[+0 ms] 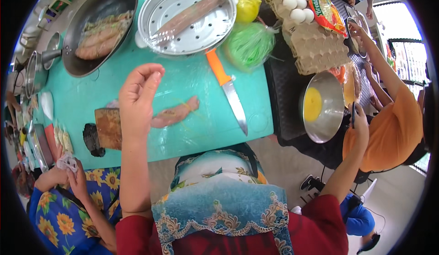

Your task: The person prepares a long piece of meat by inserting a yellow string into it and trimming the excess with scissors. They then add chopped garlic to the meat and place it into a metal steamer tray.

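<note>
My left hand (pixel 140 88) is raised over the teal-covered table (pixel 205 141), thumb closed against the curled fingers and no object visible in it. Below it lies a pale meat roll (pixel 176 112) in clear plastic film, with thin yellow strands beside it. My right hand (pixel 360 119) is stretched far to the right, gripping a thin dark object (pixel 353 115) I cannot identify. Next to that hand a steel mixing bowl (pixel 327 124) holds yellow liquid (pixel 312 104) like beaten egg. A knife (pixel 228 90) with an orange handle lies on the table between both hands.
A perforated steamer tray (pixel 151 18) carries a long wrapped roll (pixel 192 16). Several rolls (pixel 101 37) fill a frying pan (pixel 92 68). A wooden block (pixel 108 128) is left. Egg trays (pixel 305 45), white eggs (pixel 297 15) and breadcrumbs (pixel 327 9) stand right. Co-workers flank me.
</note>
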`<state>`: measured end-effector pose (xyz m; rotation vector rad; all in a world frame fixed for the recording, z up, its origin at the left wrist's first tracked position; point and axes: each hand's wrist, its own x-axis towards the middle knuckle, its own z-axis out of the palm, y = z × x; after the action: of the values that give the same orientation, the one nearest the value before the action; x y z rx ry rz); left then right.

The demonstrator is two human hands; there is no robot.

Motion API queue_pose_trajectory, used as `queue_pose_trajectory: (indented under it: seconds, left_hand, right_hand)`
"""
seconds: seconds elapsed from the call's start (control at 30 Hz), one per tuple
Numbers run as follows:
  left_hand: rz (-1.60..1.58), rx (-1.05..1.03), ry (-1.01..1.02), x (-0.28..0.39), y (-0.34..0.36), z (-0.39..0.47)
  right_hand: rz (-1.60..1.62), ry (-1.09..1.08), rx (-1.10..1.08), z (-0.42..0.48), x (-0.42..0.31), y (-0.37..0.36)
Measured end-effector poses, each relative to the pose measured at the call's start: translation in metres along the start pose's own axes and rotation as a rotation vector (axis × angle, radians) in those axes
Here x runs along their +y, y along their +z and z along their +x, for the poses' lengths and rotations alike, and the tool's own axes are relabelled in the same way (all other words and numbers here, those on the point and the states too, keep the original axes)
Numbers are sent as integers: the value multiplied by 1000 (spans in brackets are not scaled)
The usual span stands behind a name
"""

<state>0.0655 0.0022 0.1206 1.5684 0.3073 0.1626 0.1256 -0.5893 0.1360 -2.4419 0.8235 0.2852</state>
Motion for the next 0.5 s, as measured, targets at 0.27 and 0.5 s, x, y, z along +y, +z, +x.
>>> queue_pose_trajectory:
  seconds: [0.27,0.5]
  left_hand:
    - [823,-283,229,-92,-34,-41]
    - [1067,-178,313,-132,-14,-51]
  right_hand:
    - [232,-601,-280,-201,-65,129]
    - [-304,-1135,-409,-211,-116,218]
